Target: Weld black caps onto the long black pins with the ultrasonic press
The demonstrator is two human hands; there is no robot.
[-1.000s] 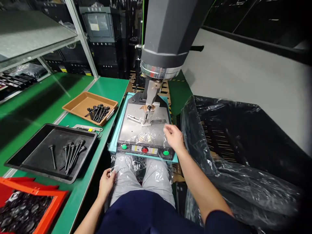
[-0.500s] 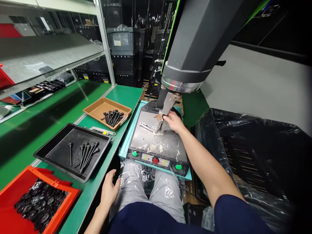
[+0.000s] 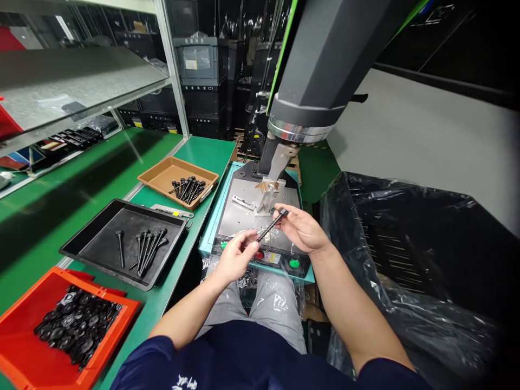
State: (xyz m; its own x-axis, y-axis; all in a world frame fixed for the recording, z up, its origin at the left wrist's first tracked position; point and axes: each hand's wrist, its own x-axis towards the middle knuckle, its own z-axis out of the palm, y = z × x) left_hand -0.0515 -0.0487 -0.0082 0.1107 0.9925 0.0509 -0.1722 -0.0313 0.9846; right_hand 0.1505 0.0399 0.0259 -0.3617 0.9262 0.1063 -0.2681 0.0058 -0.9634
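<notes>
A long black screw [image 3: 270,226] with a thick head slants between my two hands, above the front of the machine's metal plate. The fingers of my right hand [image 3: 303,230] are closed round its head end. My left hand [image 3: 239,254] pinches the lower, thin end between thumb and fingertips. Just behind them stands a metal holding fixture [image 3: 266,201] on the plate [image 3: 247,197], with a brown piece at its top. The machine's metal horn [image 3: 280,161] comes down close behind that fixture.
Left on the green bench, a black tray [image 3: 101,238] and a brown tray [image 3: 158,174] hold similar screws. An orange bin [image 3: 24,346] contains black round parts. A grey machine head [image 3: 312,70] hangs above; green buttons [image 3: 294,264] line the base. Plastic-lined container [image 3: 353,216] at right.
My right hand has drawn back from the fixture toward me, bringing the screw out. My left hand has risen from beside my lap and taken hold of its thin end.
</notes>
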